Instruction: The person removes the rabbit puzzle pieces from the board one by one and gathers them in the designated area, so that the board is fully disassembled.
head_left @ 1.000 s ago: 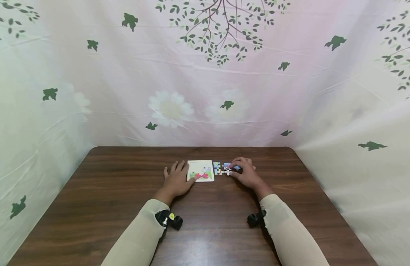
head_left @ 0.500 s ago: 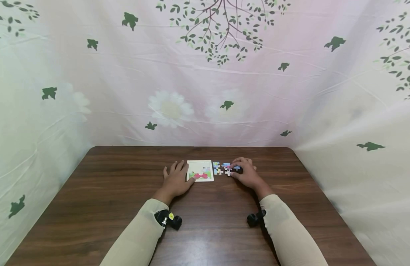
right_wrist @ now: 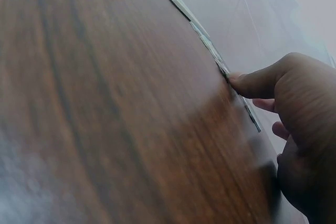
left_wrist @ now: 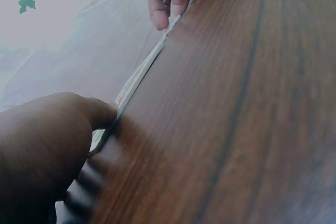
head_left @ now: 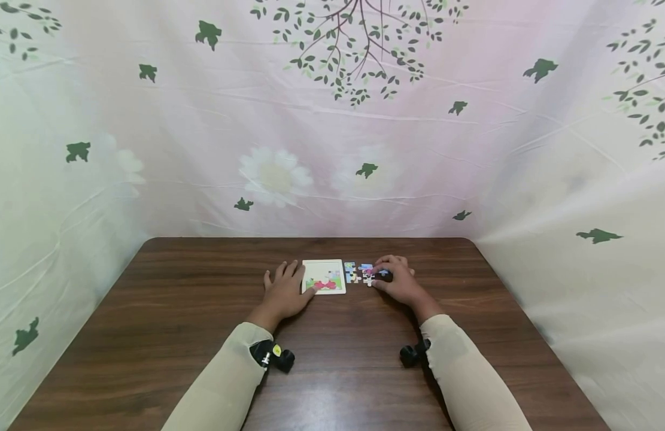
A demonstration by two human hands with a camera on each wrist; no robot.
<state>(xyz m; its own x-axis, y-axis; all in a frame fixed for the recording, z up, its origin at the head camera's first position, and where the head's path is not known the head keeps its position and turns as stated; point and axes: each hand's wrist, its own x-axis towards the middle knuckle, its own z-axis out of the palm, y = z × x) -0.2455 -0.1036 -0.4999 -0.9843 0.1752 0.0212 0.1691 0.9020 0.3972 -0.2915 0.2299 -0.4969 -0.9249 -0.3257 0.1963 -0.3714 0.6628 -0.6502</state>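
My left hand (head_left: 285, 292) lies with its fingers spread at the left side of a white-framed jigsaw puzzle board (head_left: 324, 263). Its thumb rests on the board's lower left part; red and green picture parts show low on the board. To the right, my right hand (head_left: 401, 284) pinches a puzzle piece (head_left: 369, 282) between thumb and fingers, low on the table. In the right wrist view the thumb (right_wrist: 244, 82) touches the thin edge of the pieces. More pieces lie under and beside that hand, partly hidden by its fingers.
Several loose puzzle pieces (head_left: 351, 273) lie between the board and my right hand. The brown wooden table (head_left: 332, 347) ends at a back edge just behind them. A printed cloth (head_left: 321, 131) hangs around the back and sides.
Both hands keep nearly the same place and pose. The whole head view shifts very slightly; the puzzle board stays put under the left hand.
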